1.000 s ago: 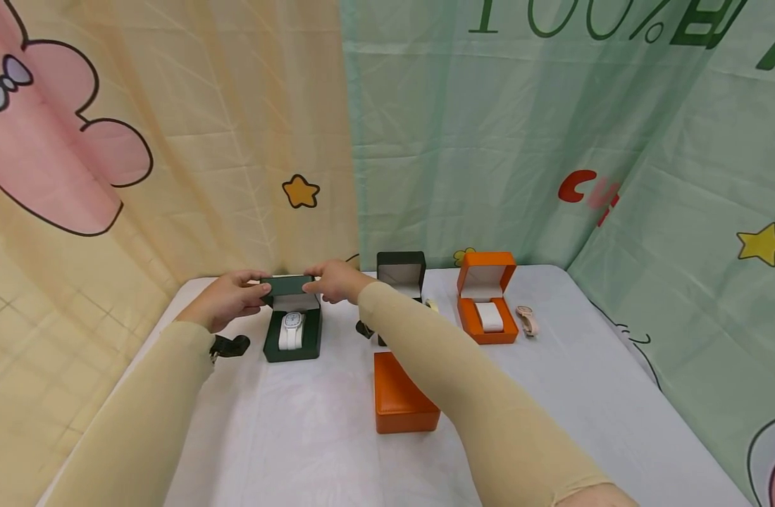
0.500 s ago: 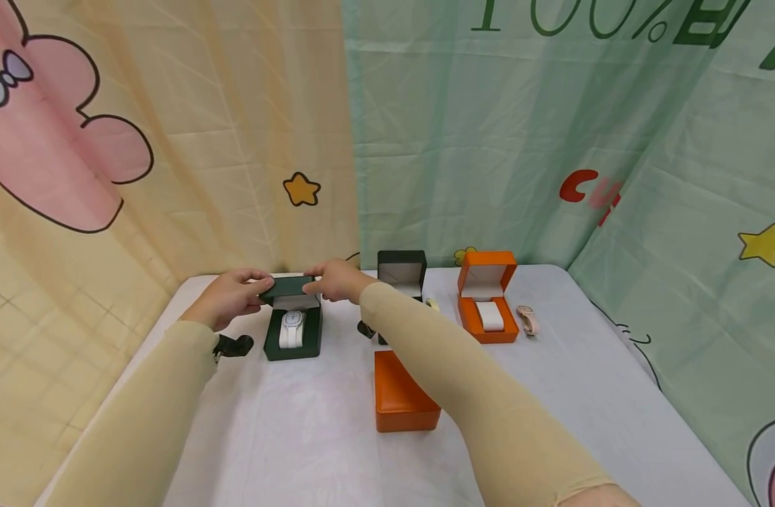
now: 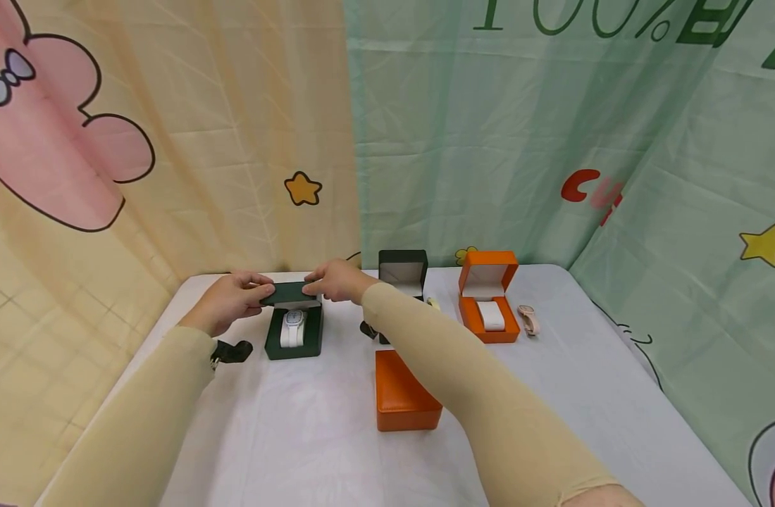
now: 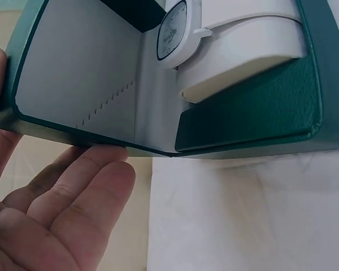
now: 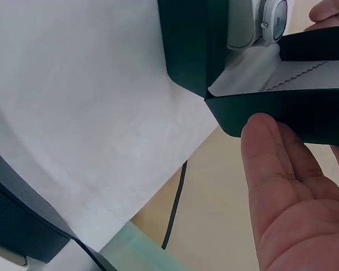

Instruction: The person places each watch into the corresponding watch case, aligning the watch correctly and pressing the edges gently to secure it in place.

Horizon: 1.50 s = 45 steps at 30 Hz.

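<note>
A dark green watch box (image 3: 273,346) stands at the back left of the table with its lid (image 3: 287,291) tilted partway down over the base. Inside, a white wristwatch (image 3: 293,320) is wrapped round a white cushion (image 4: 243,51); its round face shows in both wrist views. My left hand (image 3: 227,301) holds the lid's left side, thumb at the front edge and fingers along the side. On the opposite side my right hand (image 3: 340,280) holds the lid, its fingertips (image 5: 261,127) against the side wall. The lid's pale grey lining (image 4: 79,68) faces the watch.
Right of my hands stands an opened dark box (image 3: 403,271), partly behind my right sleeve. An opened orange watch box (image 3: 499,336) holds a bare white cushion, with a pinkish wristwatch (image 3: 528,321) beside it. A closed orange box (image 3: 405,401) sits nearer, partly covered by my forearm.
The green box's lid has tipped further forward and down, with both hands on it. The watch and the other boxes stay in place.
</note>
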Tool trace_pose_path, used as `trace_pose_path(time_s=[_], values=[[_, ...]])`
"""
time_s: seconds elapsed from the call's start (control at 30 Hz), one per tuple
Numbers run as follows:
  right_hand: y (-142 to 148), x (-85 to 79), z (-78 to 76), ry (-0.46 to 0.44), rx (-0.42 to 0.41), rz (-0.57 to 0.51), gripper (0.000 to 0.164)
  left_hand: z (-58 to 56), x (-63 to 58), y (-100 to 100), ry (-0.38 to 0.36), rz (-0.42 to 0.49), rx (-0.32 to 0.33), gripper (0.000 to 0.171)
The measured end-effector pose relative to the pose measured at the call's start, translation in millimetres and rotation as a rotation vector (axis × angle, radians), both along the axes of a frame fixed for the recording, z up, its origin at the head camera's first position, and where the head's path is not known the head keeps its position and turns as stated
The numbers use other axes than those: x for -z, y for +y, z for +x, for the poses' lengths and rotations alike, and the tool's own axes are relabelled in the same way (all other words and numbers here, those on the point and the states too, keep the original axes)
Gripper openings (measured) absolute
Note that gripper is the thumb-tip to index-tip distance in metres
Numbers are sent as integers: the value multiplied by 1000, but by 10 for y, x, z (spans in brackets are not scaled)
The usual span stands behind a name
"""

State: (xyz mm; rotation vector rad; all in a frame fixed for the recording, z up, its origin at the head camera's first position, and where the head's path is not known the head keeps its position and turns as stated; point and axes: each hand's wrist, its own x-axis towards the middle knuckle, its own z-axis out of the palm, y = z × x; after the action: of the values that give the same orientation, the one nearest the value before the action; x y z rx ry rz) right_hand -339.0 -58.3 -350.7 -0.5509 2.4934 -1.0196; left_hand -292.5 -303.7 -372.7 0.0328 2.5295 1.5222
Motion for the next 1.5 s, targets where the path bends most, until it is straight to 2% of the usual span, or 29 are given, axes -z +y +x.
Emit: trace_pose_path(time_s=[0.17,0.3,0.5,0.73,1.23,1.5], values=[[-11,-27,24,3,-5,25,41,38,5,4,19,-18,-3,51],[-23,-26,43,-16,15,49,47,65,12,-3,26,-11,6,53],[-15,-3,66,31,12,133,52,94,20,4,16,10,10,54],[11,5,112,28,-1,144,50,125,50,0,-9,-10,14,53],[-42,90,244,229,-112,314,47,333,147,-17,71,-181,48,57],[-71,70,349,262,-141,389,48,423,221,5,92,-209,38,63]])
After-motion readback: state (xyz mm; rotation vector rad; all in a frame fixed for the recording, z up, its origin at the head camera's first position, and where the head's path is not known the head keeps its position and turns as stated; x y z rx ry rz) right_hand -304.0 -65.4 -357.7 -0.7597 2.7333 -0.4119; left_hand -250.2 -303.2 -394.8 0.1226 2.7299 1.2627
